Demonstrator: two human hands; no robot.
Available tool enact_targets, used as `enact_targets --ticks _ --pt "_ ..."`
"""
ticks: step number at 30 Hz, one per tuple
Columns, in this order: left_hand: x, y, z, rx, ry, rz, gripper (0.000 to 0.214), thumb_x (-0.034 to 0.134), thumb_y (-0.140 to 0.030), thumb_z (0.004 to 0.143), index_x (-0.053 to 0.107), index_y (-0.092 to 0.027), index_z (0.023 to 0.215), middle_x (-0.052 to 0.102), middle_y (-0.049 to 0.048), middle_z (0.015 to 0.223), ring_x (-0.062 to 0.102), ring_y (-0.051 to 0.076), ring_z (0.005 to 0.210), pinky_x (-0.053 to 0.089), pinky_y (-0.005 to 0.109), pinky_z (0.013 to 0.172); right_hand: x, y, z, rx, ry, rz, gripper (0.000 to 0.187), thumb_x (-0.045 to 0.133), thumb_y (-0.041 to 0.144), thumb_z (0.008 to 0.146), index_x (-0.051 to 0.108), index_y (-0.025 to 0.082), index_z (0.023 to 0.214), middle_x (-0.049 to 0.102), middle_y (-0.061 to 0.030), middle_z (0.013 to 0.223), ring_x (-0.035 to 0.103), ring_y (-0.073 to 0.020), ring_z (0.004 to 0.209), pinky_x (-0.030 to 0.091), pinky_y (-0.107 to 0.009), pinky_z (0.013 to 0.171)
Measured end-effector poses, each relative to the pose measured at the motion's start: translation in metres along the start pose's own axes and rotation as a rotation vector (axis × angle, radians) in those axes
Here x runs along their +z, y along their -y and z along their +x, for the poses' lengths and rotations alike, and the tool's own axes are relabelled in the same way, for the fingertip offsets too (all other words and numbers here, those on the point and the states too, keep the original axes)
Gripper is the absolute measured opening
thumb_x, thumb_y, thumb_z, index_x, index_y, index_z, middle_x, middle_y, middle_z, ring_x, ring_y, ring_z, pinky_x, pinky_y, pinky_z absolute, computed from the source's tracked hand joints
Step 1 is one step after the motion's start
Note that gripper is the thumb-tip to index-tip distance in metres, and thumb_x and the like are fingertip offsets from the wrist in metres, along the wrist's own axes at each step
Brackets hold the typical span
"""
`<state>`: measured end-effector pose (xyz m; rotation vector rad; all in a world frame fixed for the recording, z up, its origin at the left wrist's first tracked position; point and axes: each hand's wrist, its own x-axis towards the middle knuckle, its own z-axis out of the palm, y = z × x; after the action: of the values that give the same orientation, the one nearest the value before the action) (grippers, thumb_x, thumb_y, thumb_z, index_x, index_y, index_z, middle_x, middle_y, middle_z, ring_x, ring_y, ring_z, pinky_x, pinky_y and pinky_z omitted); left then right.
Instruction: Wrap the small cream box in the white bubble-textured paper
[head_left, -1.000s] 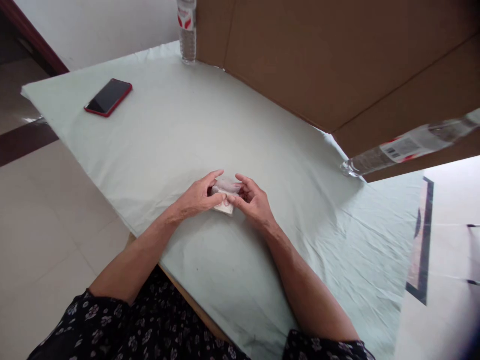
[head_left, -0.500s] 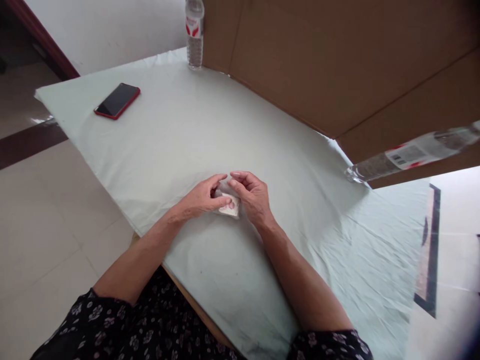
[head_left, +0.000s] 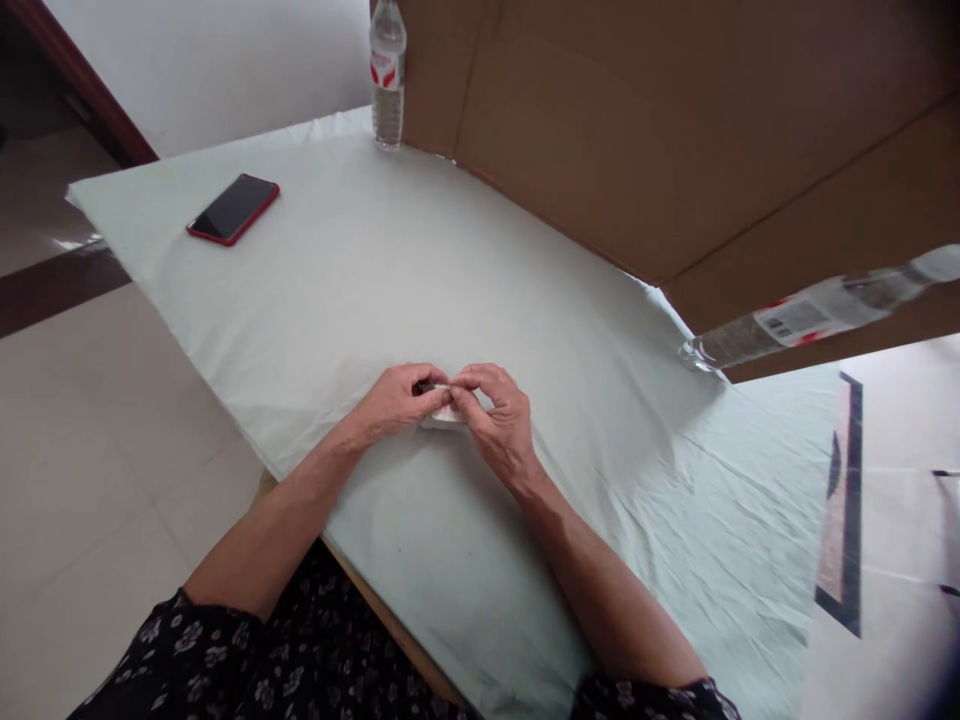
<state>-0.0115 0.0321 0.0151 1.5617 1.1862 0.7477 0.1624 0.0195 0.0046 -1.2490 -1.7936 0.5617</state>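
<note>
A small white packet (head_left: 444,418), which looked clear-wrapped with a reddish print, sits low between my hands on the pale green cloth. My left hand (head_left: 405,400) is closed, thumb and fingers pinching the packet's upper edge. From the other side, my right hand (head_left: 496,415) pinches the same edge, its thumb and forefinger tips meeting those of the left. My fingers hide most of the packet's top and its print.
The cloth-covered table (head_left: 315,290) carries a red-cased phone (head_left: 234,209) at the far left. A clear water bottle (head_left: 388,85) stands at the back beside a large brown cardboard panel (head_left: 600,130). Another bottle (head_left: 795,320) stands against the panel's right end.
My fingertips have come together and closed on the packet's upper edge; before, they were apart around it. The packet now shows less of its printed face. The view has shifted slightly.
</note>
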Motion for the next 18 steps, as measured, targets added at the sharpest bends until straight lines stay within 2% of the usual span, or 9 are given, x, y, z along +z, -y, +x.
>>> enact_targets --ticks 4,8,15,18 --pt "-0.007 0.005 0.001 -0.048 0.037 -0.059 0.032 0.062 -0.040 0.082 0.075 -0.015 0.098 0.072 0.0034 0.087 0.060 0.016 0.079 0.045 0.027 0.072 0.007 -0.005 -0.008 -0.120 -0.045 -0.121 0.017 0.059 0.030 0.096 0.074 0.027 0.088 0.076 -0.0043 0.094 0.068 -0.0229 0.091 0.048 -0.042 0.085" --pt "-0.014 0.012 0.001 -0.083 0.102 -0.138 0.038 0.064 -0.034 0.080 0.073 -0.015 0.112 0.074 0.0057 0.101 0.065 0.020 0.092 0.049 0.030 0.082 0.007 -0.010 -0.009 -0.152 -0.033 -0.143 0.018 0.059 0.030 0.096 0.075 0.028 0.089 0.076 -0.0042 0.093 0.068 -0.0226 0.089 0.048 -0.042 0.084" --pt "-0.015 0.011 0.000 -0.121 0.105 -0.151 0.029 0.064 -0.032 0.079 0.073 -0.016 0.102 0.071 0.0019 0.087 0.061 0.015 0.079 0.045 0.026 0.072 -0.004 -0.006 -0.017 -0.272 0.016 -0.162 0.014 0.062 0.023 0.093 0.075 0.027 0.094 0.077 -0.0034 0.098 0.070 -0.0219 0.094 0.048 -0.043 0.089" --pt "-0.015 0.009 -0.001 -0.133 0.119 -0.167 0.028 0.064 -0.032 0.079 0.072 -0.016 0.101 0.070 0.0013 0.087 0.060 0.014 0.077 0.043 0.026 0.070 -0.009 -0.006 -0.024 -0.361 -0.011 -0.121 0.012 0.064 0.022 0.091 0.074 0.027 0.094 0.078 -0.0027 0.099 0.070 -0.0232 0.100 0.047 -0.045 0.094"
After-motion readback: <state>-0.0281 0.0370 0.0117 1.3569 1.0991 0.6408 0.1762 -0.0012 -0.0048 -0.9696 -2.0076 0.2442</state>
